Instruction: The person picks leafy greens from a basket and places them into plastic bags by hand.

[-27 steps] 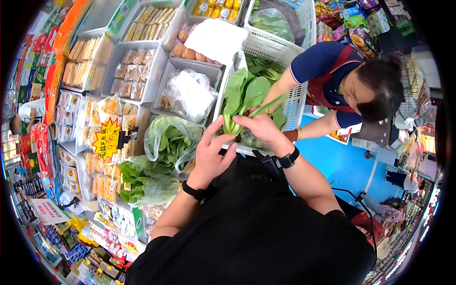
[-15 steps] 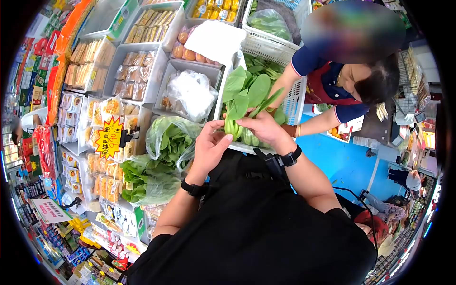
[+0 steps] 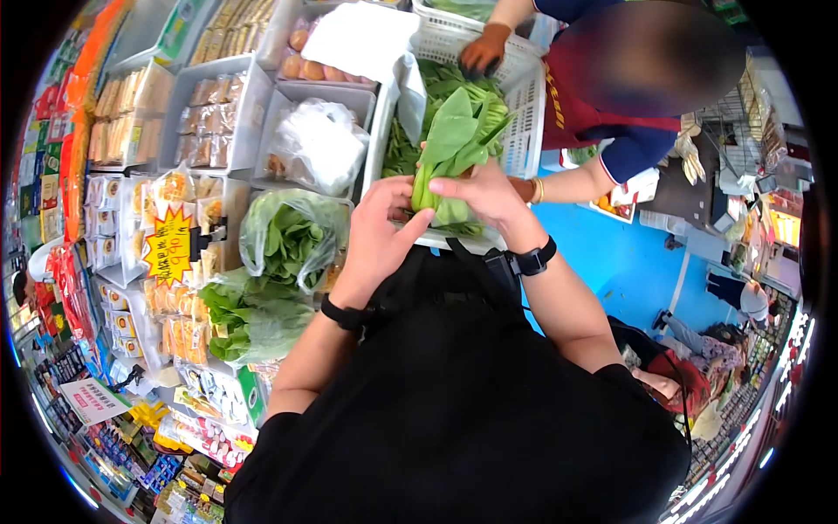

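Over the white basket, a bunch of leafy greens with pale stalks is held between my two hands. My right hand grips the stalks, its thumb laid across them. From the other side, my left hand has its fingers curled against the stalks, with the thumb at their lower end. The leaves point up and away from me. More greens lie in the basket beneath. The far fingers of both hands are partly hidden.
A co-worker's gloved hand reaches into the basket's far end; the other arm comes in near my right hand. Bagged greens, a white plastic bag and bins of packaged snacks are at left.
The co-worker's gloved hand has moved from beside my bunch to the basket's far end. My hands still hold the greens, whose leaves are gathered closer together. The view has shifted slightly.
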